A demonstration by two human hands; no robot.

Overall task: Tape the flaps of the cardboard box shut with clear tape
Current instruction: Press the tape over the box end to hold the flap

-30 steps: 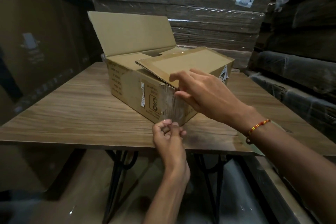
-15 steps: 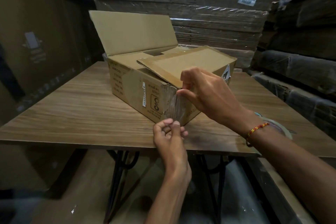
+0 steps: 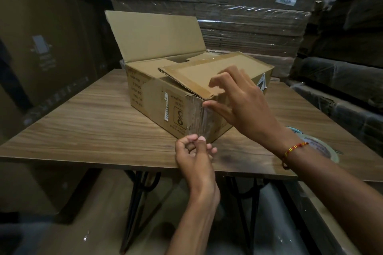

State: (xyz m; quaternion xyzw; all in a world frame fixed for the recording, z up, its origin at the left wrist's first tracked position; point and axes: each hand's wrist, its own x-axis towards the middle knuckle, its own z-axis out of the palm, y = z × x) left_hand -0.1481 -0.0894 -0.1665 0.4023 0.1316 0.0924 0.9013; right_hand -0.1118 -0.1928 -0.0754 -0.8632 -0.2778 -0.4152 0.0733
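1. The cardboard box [image 3: 186, 97] sits on the tabletop [image 3: 93, 130] turned corner-on, its nearest corner close to the front edge; we judge this puts the vertical corner seam within easy reach.
2. Our left hand [image 3: 194, 155] is closed in a pinch on the bottom end of the clear tape strip [image 3: 202, 124] at the foot of that corner, presumably to keep it taut.
3. Our right hand [image 3: 242, 105] is spread, gripping nothing, thumb tip against the corner's top end, seemingly pressing the strip down there.
4. The far flap [image 3: 153, 35] stands upright and the near flap [image 3: 215, 70] lies partly lowered, so the top is not yet sealed.
5. The tape roll [image 3: 319, 147] lies near the right edge, partly hidden by our wrist.
6. Against half a second ago, the right fingers have opened and lifted off the near flap; the left pinch is unchanged.
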